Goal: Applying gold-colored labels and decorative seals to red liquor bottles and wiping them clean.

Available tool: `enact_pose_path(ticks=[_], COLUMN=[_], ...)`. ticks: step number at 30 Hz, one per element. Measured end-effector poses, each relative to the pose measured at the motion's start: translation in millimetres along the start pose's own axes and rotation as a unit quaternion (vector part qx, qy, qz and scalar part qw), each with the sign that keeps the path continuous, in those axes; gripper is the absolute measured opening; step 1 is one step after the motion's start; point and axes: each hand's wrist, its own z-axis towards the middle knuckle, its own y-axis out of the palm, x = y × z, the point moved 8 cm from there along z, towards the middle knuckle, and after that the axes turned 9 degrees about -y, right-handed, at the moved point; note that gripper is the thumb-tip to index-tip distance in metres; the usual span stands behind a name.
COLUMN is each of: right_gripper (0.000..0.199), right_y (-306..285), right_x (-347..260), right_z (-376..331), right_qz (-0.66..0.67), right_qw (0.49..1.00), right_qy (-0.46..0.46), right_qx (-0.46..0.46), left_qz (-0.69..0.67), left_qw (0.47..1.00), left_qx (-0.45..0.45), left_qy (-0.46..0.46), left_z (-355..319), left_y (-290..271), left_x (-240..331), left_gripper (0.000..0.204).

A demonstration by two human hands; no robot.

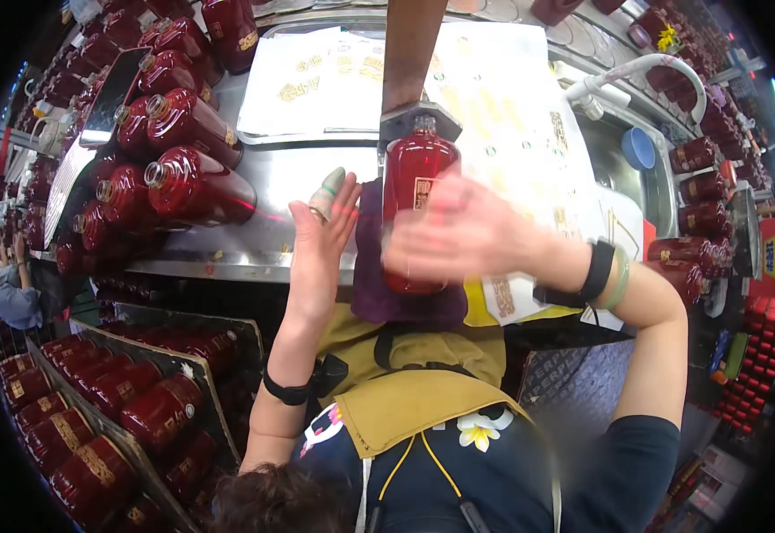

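Note:
A dark red glass bottle [421, 153] with a pale label lies in front of me, its open clear neck pointing away. Under its body spreads a purple cloth [369, 306]. Across the bottle's front lies my right hand [463, 226], its fingers blurred by motion, so their grip cannot be made out. To the left of the bottle and apart from it, my left hand [323, 218] is raised and empty, fingers stretched out. Pale green and tan covers [327, 194] sit on some of its fingers. Beyond the bottle's neck stands a wooden post [412, 53] with a dark angled block [448, 123].
Several red bottles [201, 186] lie at the left of the metal table [272, 195]. A white tray [258, 133] holds gold labels; label sheets [512, 98] lie right of the post. A sink with a blue bowl [638, 148] stands right. Crated bottles [161, 413] fill the lower left.

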Motion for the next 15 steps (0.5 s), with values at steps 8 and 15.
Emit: enact_pose_path(ticks=[8, 15], right_gripper=[0.025, 0.028], right_y=[-28, -16], right_x=[75, 30], right_z=[-43, -43], right_qz=[-0.05, 0.16], right_qw=[0.968, 0.957], right_qy=[0.235, 0.219], right_qx=[0.077, 0.106], left_qz=[0.004, 0.023], left_qw=[1.0, 1.0], left_qx=[0.0, -0.004], left_qy=[-0.009, -0.01], left_z=[-8, -1], left_y=[1, 5], left_x=[-2, -10], left_gripper=[0.093, 0.081])
